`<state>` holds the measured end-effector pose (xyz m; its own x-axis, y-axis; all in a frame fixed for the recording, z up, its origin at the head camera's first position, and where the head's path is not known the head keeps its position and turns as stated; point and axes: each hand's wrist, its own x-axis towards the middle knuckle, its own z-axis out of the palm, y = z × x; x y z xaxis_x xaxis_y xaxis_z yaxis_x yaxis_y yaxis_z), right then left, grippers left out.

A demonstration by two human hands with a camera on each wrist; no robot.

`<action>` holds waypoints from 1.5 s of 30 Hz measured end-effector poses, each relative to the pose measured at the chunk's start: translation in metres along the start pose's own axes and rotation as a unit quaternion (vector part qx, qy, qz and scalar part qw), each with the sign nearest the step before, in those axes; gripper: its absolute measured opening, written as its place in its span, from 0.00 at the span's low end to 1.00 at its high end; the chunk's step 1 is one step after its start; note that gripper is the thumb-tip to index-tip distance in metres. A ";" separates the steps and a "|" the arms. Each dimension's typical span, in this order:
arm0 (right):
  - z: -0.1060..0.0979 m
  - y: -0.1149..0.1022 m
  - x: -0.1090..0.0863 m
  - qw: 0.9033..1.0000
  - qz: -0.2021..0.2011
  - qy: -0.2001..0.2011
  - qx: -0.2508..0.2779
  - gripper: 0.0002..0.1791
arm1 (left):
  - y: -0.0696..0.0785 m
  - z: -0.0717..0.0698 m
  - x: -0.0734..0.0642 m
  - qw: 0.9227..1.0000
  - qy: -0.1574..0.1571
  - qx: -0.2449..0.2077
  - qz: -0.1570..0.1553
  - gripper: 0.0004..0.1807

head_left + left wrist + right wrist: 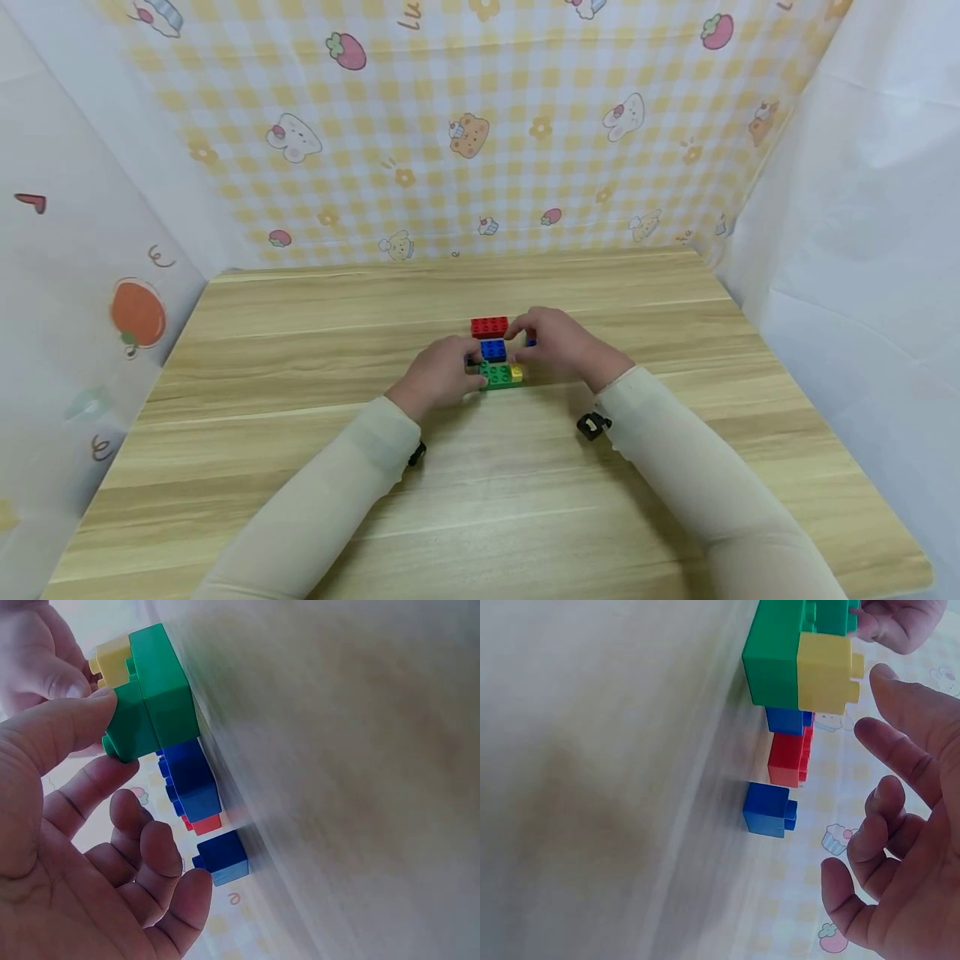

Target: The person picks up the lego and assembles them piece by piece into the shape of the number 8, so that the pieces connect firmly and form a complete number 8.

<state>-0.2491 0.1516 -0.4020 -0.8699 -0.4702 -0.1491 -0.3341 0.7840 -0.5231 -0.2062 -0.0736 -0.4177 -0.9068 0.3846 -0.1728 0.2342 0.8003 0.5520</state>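
Left fingers (81,720) pinch the upper green brick (132,724), right fingers (900,754) loose at its two o'clock: light, stiff, we reckon, best side-gripped.

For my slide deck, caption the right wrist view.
Yellow brick on a larger green brick, the right hand close by, a red brick and blue bricks beyond.
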 end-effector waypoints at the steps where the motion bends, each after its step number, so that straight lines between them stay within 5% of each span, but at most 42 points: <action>1: -0.001 -0.001 0.002 1.000 0.005 -0.002 -0.001 0.17 | 0.000 0.000 0.000 1.000 0.000 0.000 0.000 0.12; 18: 0.000 0.001 0.036 0.998 0.028 -0.042 -0.021 0.14 | -0.002 0.001 0.002 1.000 -0.004 -0.001 -0.002 0.12; 45: 0.001 -0.009 0.043 0.995 0.024 -0.076 -0.054 0.16 | 0.000 -0.001 -0.001 1.000 -0.001 -0.002 -0.009 0.11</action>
<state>-0.2827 0.1237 -0.4046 -0.8241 -0.4800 -0.3008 -0.3376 0.8426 -0.4195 -0.2058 -0.0738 -0.4168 -0.9102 0.3705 -0.1849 0.2160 0.8058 0.5514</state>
